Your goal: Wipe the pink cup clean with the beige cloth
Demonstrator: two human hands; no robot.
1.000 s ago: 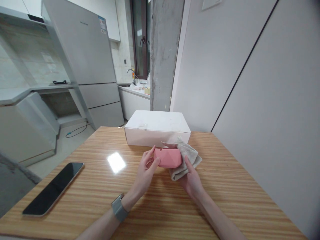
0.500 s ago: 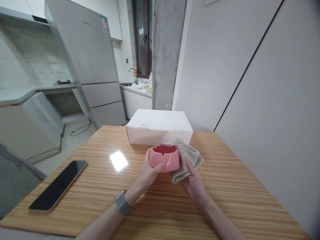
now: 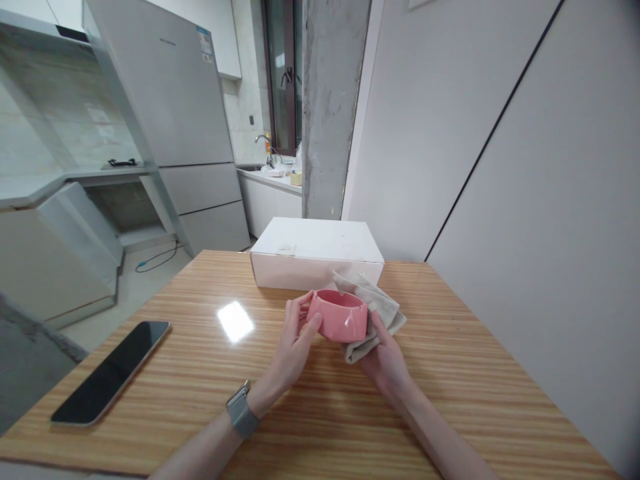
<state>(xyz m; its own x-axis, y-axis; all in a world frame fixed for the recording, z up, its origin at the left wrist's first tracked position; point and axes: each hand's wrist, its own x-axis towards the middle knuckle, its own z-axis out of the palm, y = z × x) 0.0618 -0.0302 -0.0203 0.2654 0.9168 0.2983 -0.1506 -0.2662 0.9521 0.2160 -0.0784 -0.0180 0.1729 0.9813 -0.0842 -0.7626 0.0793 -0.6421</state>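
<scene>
**A pink ceramic ashtray and a beige cloth held together above the counter**

In the head view, the ashtray sits just in front of a white cardboard box, over the middle of the counter and toward its far edge, with its hollow facing up and slightly toward the person. The left grip is closed on the ashtray's left side, with the fingers curled around the wall. The right grip is closed on the folded cloth, pressing it against the ashtray's right side and underside. A grey watch circles the left wrist. A black-screened smartphone lies near the counter's left edge, well apart from both hands. Past the far edge stand a tall silver refrigerator and a concrete pillar.
</scene>
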